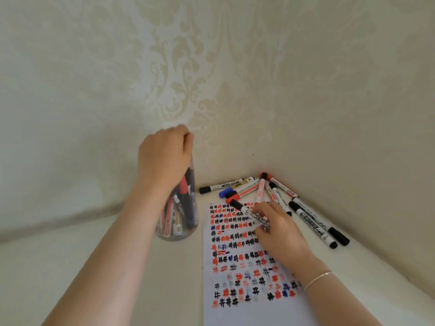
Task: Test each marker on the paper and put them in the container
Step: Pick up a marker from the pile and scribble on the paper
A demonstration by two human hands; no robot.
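A clear plastic container (181, 229) stands left of the paper with several markers upright inside. My left hand (164, 154) hovers over its mouth, fingers curled down; what it holds is hidden. The white paper (247, 311) is covered with red, black and blue test marks. My right hand (277, 231) rests on the paper's upper part and grips a black-capped white marker (244, 209) lying across it. A pile of loose markers (247, 187) lies in the corner beyond the paper.
Two black-capped markers (315, 222) lie along the right wall. Patterned walls meet in a corner close behind the pile. The white tabletop (70, 267) spreads to the left of the container. A thin bracelet (317, 278) sits on my right wrist.
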